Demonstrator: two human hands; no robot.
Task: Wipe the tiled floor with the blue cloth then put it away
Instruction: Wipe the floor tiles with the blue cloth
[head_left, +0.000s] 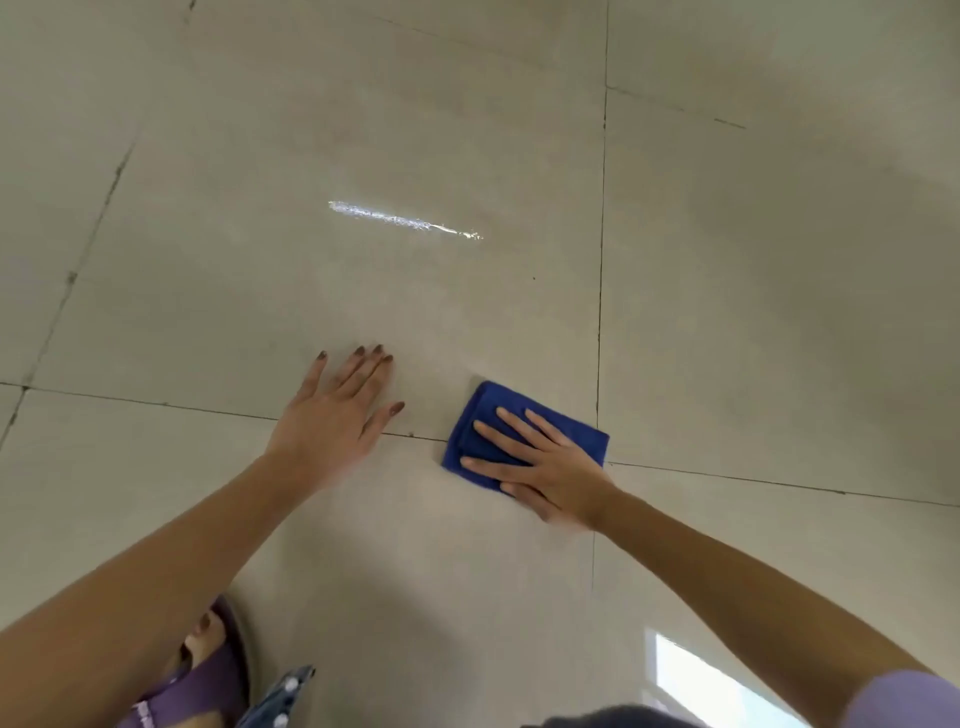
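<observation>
At the lower left edge of the view a foot in a purple sandal is planted on the tiled floor, which suggests a crouch. Just right of it, the left hand lies palm down on bare tile, its fingers straight and spread, holding nothing. It most likely props the body while the other arm works. Beyond it, a bright streak of reflected light crosses the middle of the same tile.

Further right, the blue cloth lies folded into a thick pad, flat on the floor, straddling the grout line that runs across the view. The right hand rests on top with its fingers straight and fanned out, pressing rather than gripping. That spreads the load over the whole pad so it can slide. The wiping appears to be under way, and the putting away is not yet done.

The floor is pale beige, glossy and laid in large tiles with dark, thin joints. 1 joint runs away from the cloth's right corner. A window's reflection shows at the lower right, beside a lilac sleeve.
</observation>
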